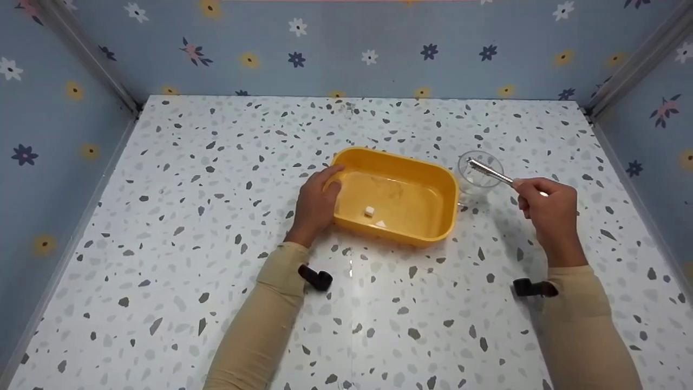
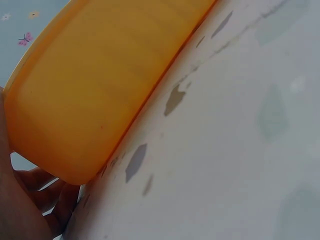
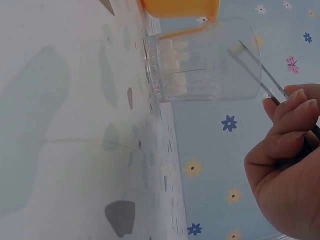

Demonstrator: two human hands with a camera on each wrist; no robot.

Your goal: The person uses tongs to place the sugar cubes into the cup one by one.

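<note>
In the head view a yellow plastic tub (image 1: pixel 398 233) stands mid-table with a small white cube (image 1: pixel 369 211) inside. A second white patch near it may be a cube or a reflection. My left hand (image 1: pixel 316 205) grips the tub's left end, thumb over the rim and fingers outside. My right hand (image 1: pixel 551 208) holds metal tongs (image 1: pixel 495 174), their tips within the mouth of a clear glass (image 1: pixel 481 187) right of the tub. In the right wrist view several white cubes (image 3: pixel 175 65) lie low in the glass, and a pale piece (image 3: pixel 238 48) is between the tong tips.
The speckled white table (image 1: pixel 189 244) is bounded by blue flowered panels (image 1: pixel 346 49) at the back and both sides. A black wrist camera (image 1: pixel 315 278) sits on the left sleeve, another (image 1: pixel 533 287) on the right.
</note>
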